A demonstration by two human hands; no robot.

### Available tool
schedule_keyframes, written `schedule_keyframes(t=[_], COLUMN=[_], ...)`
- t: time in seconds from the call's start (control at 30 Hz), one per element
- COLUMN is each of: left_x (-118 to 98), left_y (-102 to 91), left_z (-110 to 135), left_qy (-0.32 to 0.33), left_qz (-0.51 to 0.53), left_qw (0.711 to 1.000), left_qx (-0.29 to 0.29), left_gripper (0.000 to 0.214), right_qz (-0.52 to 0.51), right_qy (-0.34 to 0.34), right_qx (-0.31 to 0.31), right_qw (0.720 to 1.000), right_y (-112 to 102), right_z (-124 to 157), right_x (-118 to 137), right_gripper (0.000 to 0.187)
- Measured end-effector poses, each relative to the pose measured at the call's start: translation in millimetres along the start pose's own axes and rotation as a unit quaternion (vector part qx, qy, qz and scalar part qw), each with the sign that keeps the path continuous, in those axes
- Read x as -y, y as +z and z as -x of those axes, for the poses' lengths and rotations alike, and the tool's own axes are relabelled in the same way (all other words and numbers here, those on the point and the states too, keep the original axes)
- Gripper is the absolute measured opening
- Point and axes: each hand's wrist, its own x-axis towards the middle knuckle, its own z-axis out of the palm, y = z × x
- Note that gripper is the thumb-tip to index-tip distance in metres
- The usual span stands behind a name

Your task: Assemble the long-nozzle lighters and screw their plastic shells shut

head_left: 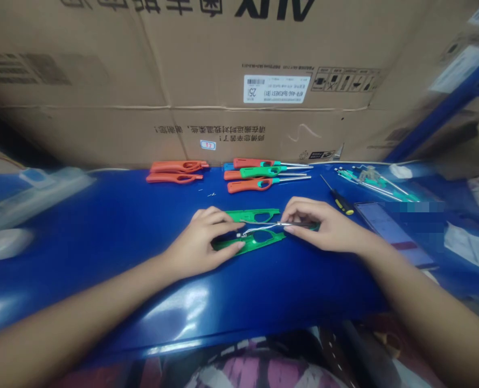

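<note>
Near green shell half (256,246) on blue table (142,237), under left thumb; far green shell half (255,212) just beyond, left end hidden by fingers
White wire (262,230) above near half, attachment too small to make out
Left hand (205,237): thumb and index apart
Right hand (316,221): fingers pinched on thin tool (280,223), grip mostly covered
Beyond: lighters (247,186), orange shells (174,178)
Box (113,64) cut off above
</note>
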Motion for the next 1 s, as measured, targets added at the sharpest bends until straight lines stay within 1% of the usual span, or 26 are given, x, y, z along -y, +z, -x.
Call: schedule_keyframes(t=[0.07,0.17,0.3,0.43,0.53,0.63,0.8,0.9,1.0], left_x=[-1,2,7,8,7,5,5,5,4], left_y=[-1.0,-1.2,-1.3,-2.3,-3.1,-4.5,-5.4,-5.6,-6.3], left_z=[0,1,1,1,2,2,1,1,1], left_qy=[0.011,0.021,0.038,0.040,0.043,0.049,0.050,0.050,0.050], left_qz=[-0.012,-0.017,-0.016,-0.025,-0.037,-0.057,-0.074,-0.073,-0.076], left_qw=[1.000,0.999,0.999,0.998,0.998,0.996,0.994,0.994,0.993], left_qx=[0.012,0.024,0.027,0.031,0.040,0.054,0.059,0.062,0.079], left_gripper=[0.038,0.042,0.034,0.036,0.035,0.034,0.038,0.035,0.036], right_qz=[0.008,0.019,0.018,0.014,0.015,0.016,0.018,0.026,0.034], right_qy=[0.005,0.010,0.020,0.041,0.039,0.021,-0.014,-0.022,-0.029], right_qx=[0.007,0.041,0.082,0.096,0.100,0.068,-0.023,-0.071,-0.104], right_qw=[1.000,0.999,0.996,0.994,0.994,0.997,0.999,0.997,0.994], right_y=[-3,-7,-10,-11,-11,-10,-7,-5,-2], right_z=[1,2,2,3,3,3,2,1,-1], right_x=[-2,-7,-12,-11,-8,-6,-4,-3,-3], right_gripper=[0.012,0.014,0.017,0.018,0.017,0.017,0.015,0.014,0.013])
